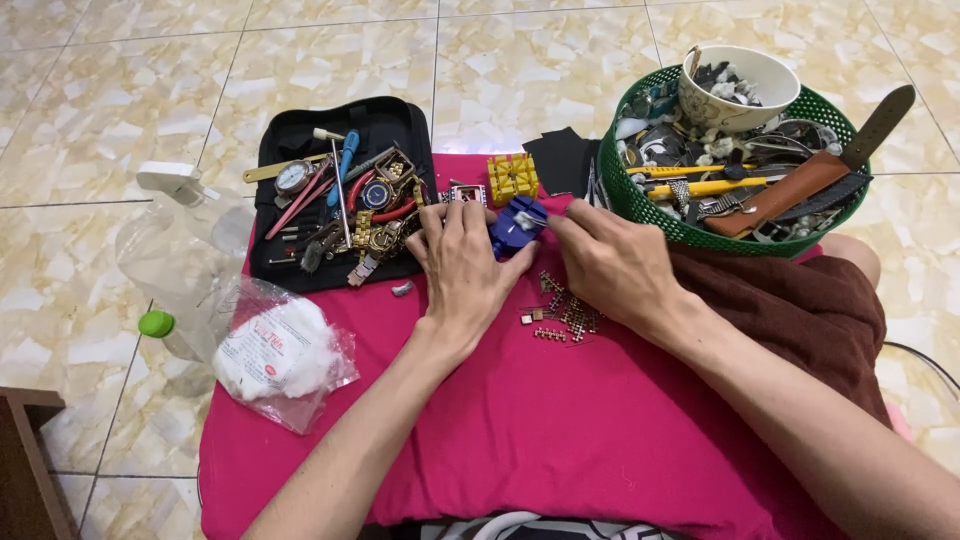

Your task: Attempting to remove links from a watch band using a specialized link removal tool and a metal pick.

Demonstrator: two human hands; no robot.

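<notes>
Left hand (462, 262) and right hand (610, 262) both grasp the blue link-remover tool (515, 226); risk: loose metal links (565, 312) beside the right wrist may scatter if brushed

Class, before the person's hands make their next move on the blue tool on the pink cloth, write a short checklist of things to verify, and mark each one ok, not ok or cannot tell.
1. Left hand steadies the blue tool: ok, its fingers lie against the tool's left side.
2. Right hand on the tool: ok, fingertips touch its right end.
3. Watch band seated in the tool: cannot tell, the fingers hide it.
4. Loose metal links kept together: ok, a small heap on the pink cloth beside the right hand.
5. Spare tools within reach: ok, the black tool case lies open beside the left hand.
6. Green basket stable: cannot tell, it sits at the cloth's edge.
</notes>
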